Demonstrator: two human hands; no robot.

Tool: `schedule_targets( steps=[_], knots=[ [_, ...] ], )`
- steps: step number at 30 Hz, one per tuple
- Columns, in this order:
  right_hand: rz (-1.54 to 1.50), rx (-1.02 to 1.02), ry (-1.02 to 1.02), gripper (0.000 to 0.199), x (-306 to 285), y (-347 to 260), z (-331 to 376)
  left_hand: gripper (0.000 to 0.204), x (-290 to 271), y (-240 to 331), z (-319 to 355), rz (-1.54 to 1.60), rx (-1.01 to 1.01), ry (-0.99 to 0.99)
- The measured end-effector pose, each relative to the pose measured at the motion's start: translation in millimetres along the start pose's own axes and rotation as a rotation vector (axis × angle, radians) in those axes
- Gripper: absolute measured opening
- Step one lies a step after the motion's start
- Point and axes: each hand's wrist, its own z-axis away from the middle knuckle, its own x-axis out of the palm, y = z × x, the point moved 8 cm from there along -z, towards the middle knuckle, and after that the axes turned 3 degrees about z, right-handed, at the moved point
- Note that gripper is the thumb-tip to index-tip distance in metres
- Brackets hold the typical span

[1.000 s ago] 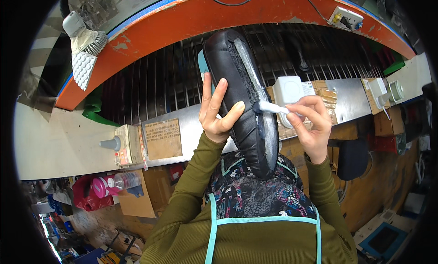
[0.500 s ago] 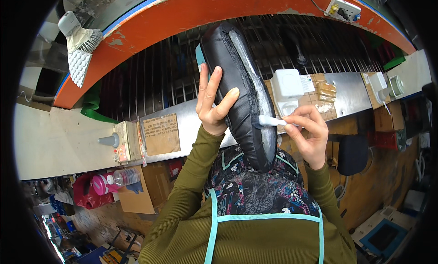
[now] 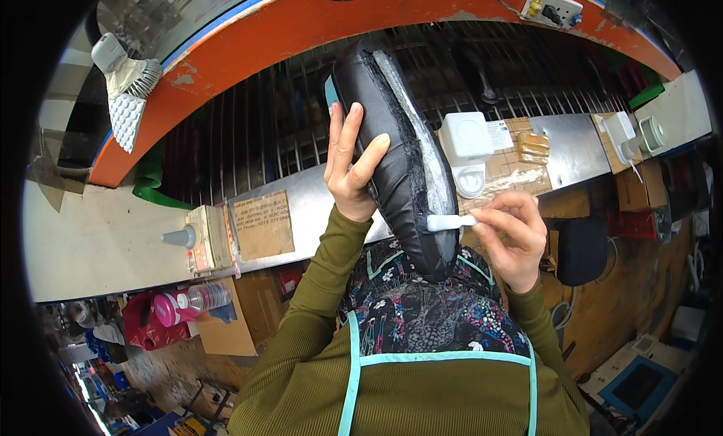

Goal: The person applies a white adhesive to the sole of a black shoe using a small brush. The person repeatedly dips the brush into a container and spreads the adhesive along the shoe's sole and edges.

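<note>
A black leather shoe upper on a last stands tilted in front of me, its toe end towards my apron. A rough grey band runs along its sole edge. My left hand grips it from the left, fingers stretched up along its side; part of the palm is hidden. Between thumb and fingertips my right hand pinches a small white brush. The brush tip touches the grey band low on the right side. Beyond the brush, a white square bottle lies beside a small round white dish.
Cardboard lies on the metal ledge at left, near a box with a grey cone. Yellowish blocks sit at right. Behind the shoe run metal bars below an orange beam. A white brush-like tool hangs at upper left.
My right hand has moved the brush slightly down along the sole edge, towards me. The left hand keeps its grip on the shoe. The view has shifted slightly.
</note>
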Motion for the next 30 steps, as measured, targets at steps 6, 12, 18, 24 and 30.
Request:
schedule_targets(
  steps=[6, 12, 18, 24, 30],
  knots=[
    [-0.188, 0.067, 0.078, 0.016, -4.6, 28.1, -16.3, 0.043, 11.6, -2.1, 3.8, 0.043, -0.096, -0.032],
    [-0.434, 0.407, 0.000, 0.014, 16.3, 51.7, 7.6, 0.052, 22.4, -9.2, 17.0, -0.107, -0.193, -0.108],
    [-0.376, 0.435, -0.019, 0.015, -4.7, 43.7, 35.2, 0.061, 24.7, -19.4, 32.6, -0.145, -0.278, -0.169],
    [-0.313, 0.457, -0.010, 0.015, 2.6, 46.3, 31.9, 0.061, 25.8, -21.7, 38.4, -0.169, -0.300, -0.195],
    [-0.142, 0.324, -0.009, 0.014, 6.5, 42.6, 11.5, 0.062, 22.7, -21.9, 38.1, -0.180, -0.287, -0.205]
  ],
)
